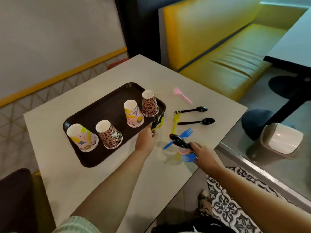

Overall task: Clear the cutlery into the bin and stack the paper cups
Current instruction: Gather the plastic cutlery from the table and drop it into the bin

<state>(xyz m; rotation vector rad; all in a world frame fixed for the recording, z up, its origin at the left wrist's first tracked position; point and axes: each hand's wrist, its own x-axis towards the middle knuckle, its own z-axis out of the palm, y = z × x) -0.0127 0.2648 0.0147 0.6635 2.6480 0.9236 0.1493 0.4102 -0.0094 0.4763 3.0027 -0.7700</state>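
Several upside-down paper cups stand on a dark brown tray (94, 113): two floral cups (82, 137) (133, 116) and two leopard-print cups (109, 134) (150, 103). My left hand (146, 139) grips a bundle of black and yellow cutlery (157, 122) at the tray's right edge. My right hand (202, 153) holds black spoons (179, 141) with blue and pink pieces near the table's front right edge. Loose on the table lie a yellow fork (175, 121), a blue fork (184, 134), two black spoons (193, 110) (198, 122) and a pink fork (182, 95).
A small grey swing-lid bin (277, 142) stands on the floor to the right of the white table (101, 174). A yellow bench seat (227, 47) lies behind. Another table's dark pedestal base (257, 121) stands near the bin.
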